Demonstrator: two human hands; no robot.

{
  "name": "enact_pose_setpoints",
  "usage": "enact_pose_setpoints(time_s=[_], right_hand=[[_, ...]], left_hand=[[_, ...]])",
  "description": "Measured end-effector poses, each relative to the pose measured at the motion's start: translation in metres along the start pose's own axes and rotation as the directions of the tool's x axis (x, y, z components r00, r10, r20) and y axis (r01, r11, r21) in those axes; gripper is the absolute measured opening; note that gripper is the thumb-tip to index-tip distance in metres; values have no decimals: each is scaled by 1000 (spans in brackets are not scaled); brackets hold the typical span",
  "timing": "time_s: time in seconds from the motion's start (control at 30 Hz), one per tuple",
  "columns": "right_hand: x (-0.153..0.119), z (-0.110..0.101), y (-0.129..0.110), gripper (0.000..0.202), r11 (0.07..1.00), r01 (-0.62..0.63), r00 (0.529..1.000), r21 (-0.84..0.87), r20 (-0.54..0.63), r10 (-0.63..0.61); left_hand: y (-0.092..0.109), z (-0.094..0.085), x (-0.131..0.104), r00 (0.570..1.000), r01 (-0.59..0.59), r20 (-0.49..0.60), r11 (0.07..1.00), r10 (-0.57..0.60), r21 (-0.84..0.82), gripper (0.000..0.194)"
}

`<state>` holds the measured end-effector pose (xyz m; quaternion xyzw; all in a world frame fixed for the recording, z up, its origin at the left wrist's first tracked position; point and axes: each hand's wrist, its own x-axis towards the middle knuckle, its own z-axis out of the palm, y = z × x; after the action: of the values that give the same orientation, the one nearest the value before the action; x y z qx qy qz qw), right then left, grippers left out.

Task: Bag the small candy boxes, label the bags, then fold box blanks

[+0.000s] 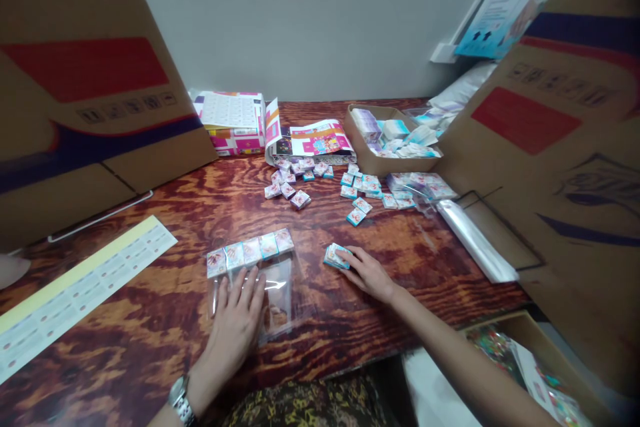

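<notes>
My left hand [239,317] lies with its fingers spread on a clear plastic sleeve [277,293]. Along the sleeve's far end runs a row of several small printed packs [251,251], side by side. To the right, my right hand [367,271] has its fingers closed on a small stack of cards [337,255] resting on the table. Farther back lie loose purple-edged packs [300,199] and blue-edged packs [356,216].
Large cardboard boxes stand at left [100,100] and right [565,167]. An open box [390,165] of packs sits at the back. A label sheet [85,293] lies left, a bundle of clear sleeves [477,240] right. Below the table's right edge is another box [530,330].
</notes>
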<state>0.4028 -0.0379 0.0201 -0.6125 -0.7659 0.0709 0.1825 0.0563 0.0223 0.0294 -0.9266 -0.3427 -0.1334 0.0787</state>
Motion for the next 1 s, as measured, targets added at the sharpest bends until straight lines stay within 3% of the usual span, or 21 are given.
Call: enact_pose_setpoints(time_s=[0.23,0.37,0.5,0.57,0.63,0.73,0.8,0.9,1.0], right_hand=[[-5,19,5,39,1000,21,992,16,-121,-19],[-6,16,-6,43,997,34,976,64,-216,-19],[-11,-10,-59,51,998,-5,959,60,-282,22],[-13,-21,-99,54,998,39,957,42,-288,-25],[-12,-22,-137,53,994,105,970,23,-224,-97],[-4,-2,-178,50,996,88,990,1,-108,-87],[6,19,-189,50,998,14,998,-60,-53,-17],[21,48,-187,51,975,-109,993,-194,-59,99],[33,66,-175,50,936,-218,974,-276,-128,189]], left_hand=[[1,-7,12,998,0,60,998,-4,55,49],[1,-16,23,996,-18,93,995,10,93,49],[1,-25,29,995,-22,100,996,12,91,49],[0,-27,30,995,-25,99,996,17,82,48],[-1,-28,32,995,-35,91,997,29,69,48],[-4,-28,34,996,-53,73,998,50,45,49],[-7,-28,36,996,-66,68,997,64,27,50],[-10,-32,37,995,-84,43,996,85,-6,51],[-2,-38,28,995,-69,-79,994,63,-80,50]])
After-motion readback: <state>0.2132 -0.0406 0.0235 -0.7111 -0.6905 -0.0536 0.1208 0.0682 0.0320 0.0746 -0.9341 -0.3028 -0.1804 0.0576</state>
